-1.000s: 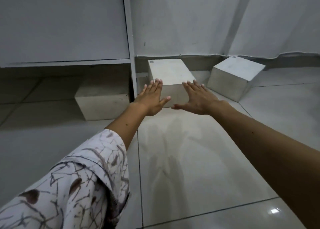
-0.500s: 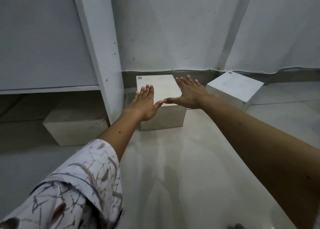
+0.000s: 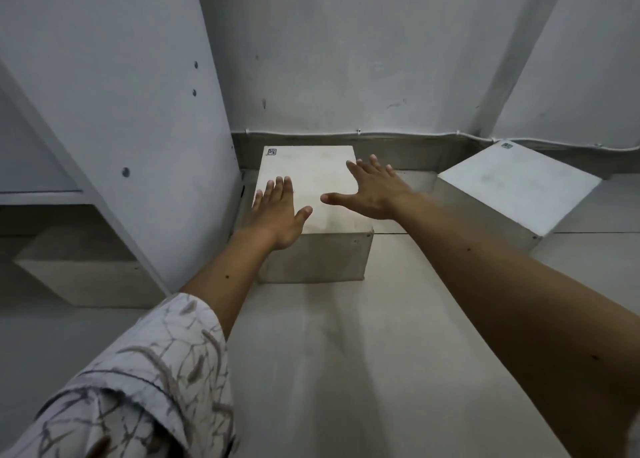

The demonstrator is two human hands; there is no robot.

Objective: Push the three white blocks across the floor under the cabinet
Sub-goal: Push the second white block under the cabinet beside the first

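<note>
Now both hands, left hand and right hand, spread flat over the middle block, with the cabinet opening at frame left.

The head camera looks forward and down, close over the floor by the wall.

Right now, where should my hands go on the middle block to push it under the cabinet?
Probably flat on the middle block's right side face, pushing leftward. It is a smooth cube without handles, and the cabinet opening lies left. Both hands, left hand and right hand, hover open above its top.
</note>
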